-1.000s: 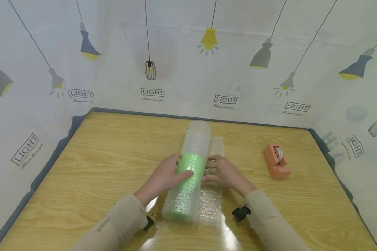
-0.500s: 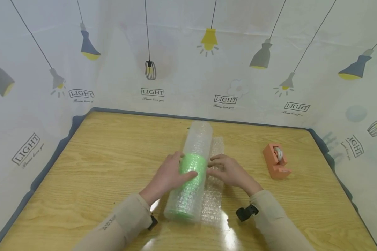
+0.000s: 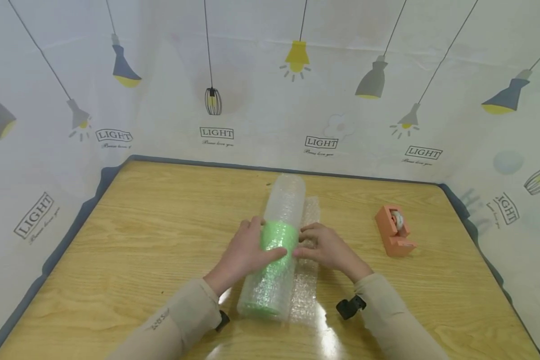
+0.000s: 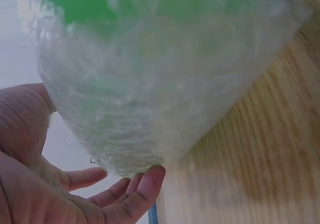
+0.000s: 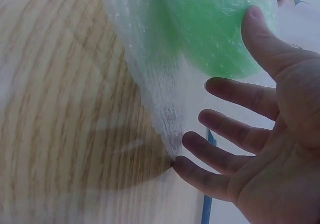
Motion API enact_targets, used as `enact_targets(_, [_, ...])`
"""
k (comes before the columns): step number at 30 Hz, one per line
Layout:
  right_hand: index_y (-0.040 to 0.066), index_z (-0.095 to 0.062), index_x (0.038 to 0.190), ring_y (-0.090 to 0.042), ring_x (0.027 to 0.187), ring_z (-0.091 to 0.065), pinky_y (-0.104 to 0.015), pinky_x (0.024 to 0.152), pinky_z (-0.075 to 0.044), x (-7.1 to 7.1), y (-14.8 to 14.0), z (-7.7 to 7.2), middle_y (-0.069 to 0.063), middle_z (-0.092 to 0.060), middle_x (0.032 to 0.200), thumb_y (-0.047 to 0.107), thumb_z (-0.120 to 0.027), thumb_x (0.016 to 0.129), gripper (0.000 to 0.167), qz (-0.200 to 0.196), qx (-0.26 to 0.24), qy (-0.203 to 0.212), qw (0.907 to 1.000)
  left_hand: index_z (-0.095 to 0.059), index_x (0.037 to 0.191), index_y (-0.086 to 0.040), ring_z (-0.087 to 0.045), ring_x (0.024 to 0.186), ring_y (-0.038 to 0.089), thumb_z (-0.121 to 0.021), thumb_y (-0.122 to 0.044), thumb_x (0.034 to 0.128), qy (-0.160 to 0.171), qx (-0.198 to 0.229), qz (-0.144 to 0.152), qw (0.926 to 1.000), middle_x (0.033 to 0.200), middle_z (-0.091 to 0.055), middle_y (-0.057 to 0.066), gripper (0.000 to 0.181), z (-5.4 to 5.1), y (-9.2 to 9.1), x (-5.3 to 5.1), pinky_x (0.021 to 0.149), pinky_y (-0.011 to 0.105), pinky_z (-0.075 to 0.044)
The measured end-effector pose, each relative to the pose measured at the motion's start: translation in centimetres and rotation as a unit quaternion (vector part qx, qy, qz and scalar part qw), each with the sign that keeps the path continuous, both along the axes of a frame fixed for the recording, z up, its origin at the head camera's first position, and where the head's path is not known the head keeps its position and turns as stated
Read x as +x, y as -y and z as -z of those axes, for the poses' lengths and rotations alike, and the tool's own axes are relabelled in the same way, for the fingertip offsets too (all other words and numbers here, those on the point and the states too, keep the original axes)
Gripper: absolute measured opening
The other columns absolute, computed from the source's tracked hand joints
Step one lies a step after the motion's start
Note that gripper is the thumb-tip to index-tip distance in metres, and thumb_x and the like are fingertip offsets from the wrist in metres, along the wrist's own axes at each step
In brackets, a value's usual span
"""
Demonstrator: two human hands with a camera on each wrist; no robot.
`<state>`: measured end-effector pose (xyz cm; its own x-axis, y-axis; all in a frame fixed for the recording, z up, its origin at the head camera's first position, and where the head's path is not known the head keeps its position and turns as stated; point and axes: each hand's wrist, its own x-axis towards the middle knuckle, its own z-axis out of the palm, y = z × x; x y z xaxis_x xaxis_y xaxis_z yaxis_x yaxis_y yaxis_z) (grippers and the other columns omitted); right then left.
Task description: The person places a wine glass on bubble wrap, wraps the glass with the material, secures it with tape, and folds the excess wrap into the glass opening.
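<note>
"Along the near side of the table (image 3: 139,240), what do we see first?"

"Two pale sleeves (image 3: 175,320), with a black device (image 3: 351,306) below each cuff."

"And just past them?"

"We come to a bubble-wrapped roll (image 3: 279,235), lying lengthwise on the wood and slanting a little to the right as it runs away from us. Green shows through the plastic, at the near end and across the middle."

"How do we find the hands?"

"The left hand (image 3: 245,250) is spread along the roll's left side — thumb laid across the top, other fingers loosely bent. The right hand (image 3: 327,248) faces it from the other side, fingers apart, thumb tip right by the green. We cannot tell how firmly either one presses."

"What lies under the right hand?"

"We see a flat flap of bubble wrap (image 3: 305,295) there, stretching out beside the roll."

"Farther off?"

"To the right, well apart, we have an orange tape dispenser (image 3: 391,232) on the table. Behind everything hangs a white wall covering (image 3: 270,105) — printed with lamps (image 3: 298,52) and the word LIGHT."
</note>
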<state>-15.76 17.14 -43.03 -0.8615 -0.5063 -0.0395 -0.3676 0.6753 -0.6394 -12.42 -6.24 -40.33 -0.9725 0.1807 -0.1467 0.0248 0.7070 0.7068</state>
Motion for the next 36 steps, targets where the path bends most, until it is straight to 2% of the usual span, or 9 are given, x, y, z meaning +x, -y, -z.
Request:
enact_targets(4, [0.002,-0.077,0.114,-0.044,0.124,-0.059,-0.058,0.102,-0.052,0.0,0.1,0.0,-0.026,-0.063,0.134,0.034,-0.078,0.092,0.039,-0.002,0.013,-0.013,0.9998,-0.044,0.148,-0.003,-0.06,0.114,0.037,-0.079,-0.051,0.0885,-0.01,0.002,0.008,0.9999,0.137,-0.052,0.024,0.084,0.0,0.1,0.0,0.092,0.053,-0.057])
enact_targets(9, [0.003,-0.077,0.111,-0.045,0.124,-0.059,-0.059,0.104,-0.051,-0.1,0.1,0.0,-0.026,-0.063,0.134,0.034,-0.079,0.091,0.037,0.005,0.024,-0.012,0.9996,-0.046,0.148,-0.003,-0.061,0.116,0.036,-0.064,-0.042,0.1018,0.001,0.054,0.032,0.998,0.134,-0.052,0.021,0.063,0.4,1.1,-0.4,0.092,0.051,-0.058])
enact_targets(12, [0.002,-0.078,0.11,-0.046,0.126,-0.058,-0.06,0.106,-0.049,-0.1,0.0,-0.1,-0.027,-0.062,0.135,0.033,-0.08,0.09,0.037,0.004,0.032,-0.009,0.9994,-0.048,0.147,-0.001,-0.062,0.116,0.037,-0.062,-0.033,0.1039,0.012,0.083,0.038,0.9958,0.134,-0.055,0.022,0.055,0.7,1.8,-0.8,0.091,0.049,-0.059])
enact_targets(15, [0.002,-0.078,0.109,-0.047,0.127,-0.057,-0.06,0.108,-0.047,-0.2,-0.1,-0.1,-0.028,-0.061,0.136,0.033,-0.08,0.09,0.037,-0.001,0.044,-0.01,0.999,-0.049,0.146,0.001,-0.064,0.114,0.038,-0.066,-0.029,0.1015,0.02,0.096,0.034,0.9946,0.133,-0.059,0.023,0.056,0.9,2.2,-1.1,0.09,0.05,-0.06])
enact_targets(20, [0.001,-0.078,0.109,-0.047,0.127,-0.057,-0.06,0.108,-0.047,-0.4,-0.2,-0.1,-0.029,-0.061,0.136,0.033,-0.08,0.09,0.037,-0.005,0.052,-0.011,0.9986,-0.047,0.147,0.001,-0.065,0.116,0.037,-0.071,-0.035,0.0986,0.04,0.102,0.026,0.9936,0.135,-0.059,0.023,0.064,1.4,2.3,-1.3,0.091,0.05,-0.059])
enact_targets(30, [-0.001,-0.076,0.113,-0.046,0.127,-0.058,-0.058,0.108,-0.048,-0.2,-0.4,0.2,-0.026,-0.062,0.135,0.03,-0.08,0.09,0.04,0.012,0.048,-0.004,0.9987,-0.041,0.154,-0.001,-0.062,0.124,0.041,-0.066,-0.042,0.1006,0.086,0.114,0.034,0.9891,0.139,-0.06,0.027,0.072,2.0,1.9,-1.3,0.098,0.054,-0.056])
enact_targets(36, [-0.005,-0.073,0.118,-0.046,0.124,-0.06,-0.056,0.107,-0.05,-0.2,-0.1,0.4,-0.027,-0.061,0.137,0.027,-0.082,0.088,0.045,0.034,0.037,-0.002,0.9988,-0.04,0.155,-0.001,-0.062,0.122,0.041,-0.064,-0.045,0.1014,0.08,0.1,0.037,0.9911,0.137,-0.06,0.027,0.073,1.8,1.7,-1.3,0.096,0.053,-0.057])
